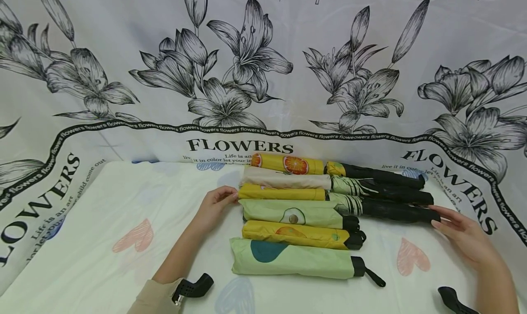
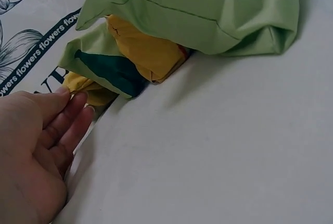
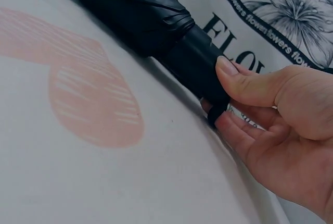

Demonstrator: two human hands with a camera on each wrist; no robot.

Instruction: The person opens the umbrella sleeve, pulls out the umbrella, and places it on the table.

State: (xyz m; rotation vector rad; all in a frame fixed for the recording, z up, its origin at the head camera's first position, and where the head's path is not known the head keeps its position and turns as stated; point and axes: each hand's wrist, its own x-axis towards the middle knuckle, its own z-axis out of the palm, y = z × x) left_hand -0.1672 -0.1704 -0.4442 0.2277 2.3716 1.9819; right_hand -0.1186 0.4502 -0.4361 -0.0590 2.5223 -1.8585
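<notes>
Umbrella [image 1: 399,211] lay right of centre in head view, third one down, long axis running left to right, dipping slightly rightward! Yellow sleeve [image 1: 284,194] seemed to cover its left part, reaching left hand [image 1: 216,207]: thumb and fingers nearly together, pinching sleeve's tip. Black handle [image 3: 193,62] sat at opposite end, immediately left of right hand [image 1: 467,238]: thumb above, fingers curled below, gripping it. Right hand nearer handle, left nearer sleeve.

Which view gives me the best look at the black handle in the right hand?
The right wrist view: the black handle appears large and close, with the right hand pinching its end. The head view shows it much smaller, toward the right; the left wrist view doesn't show it.
</notes>
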